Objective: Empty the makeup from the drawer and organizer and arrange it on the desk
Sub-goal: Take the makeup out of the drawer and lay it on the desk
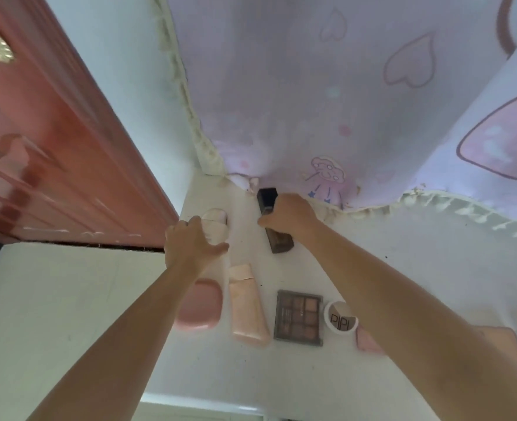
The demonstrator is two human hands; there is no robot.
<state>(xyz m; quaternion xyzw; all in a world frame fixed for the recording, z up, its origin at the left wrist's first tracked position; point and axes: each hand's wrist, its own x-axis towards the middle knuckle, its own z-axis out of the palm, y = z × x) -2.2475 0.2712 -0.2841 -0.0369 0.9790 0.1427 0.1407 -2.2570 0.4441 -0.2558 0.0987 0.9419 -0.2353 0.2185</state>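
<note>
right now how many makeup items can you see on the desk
7: white bottle under left hand, dark bottle under right hand, pink case, peach tube, eyeshadow palette, white jar, pink item half hidden.

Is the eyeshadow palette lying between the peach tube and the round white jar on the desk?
Yes, the eyeshadow palette lies flat on the desk with the peach tube on one side and the round white jar on the other.

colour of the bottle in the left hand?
White bottle, gripped by the left hand; head view, the only one.
</note>
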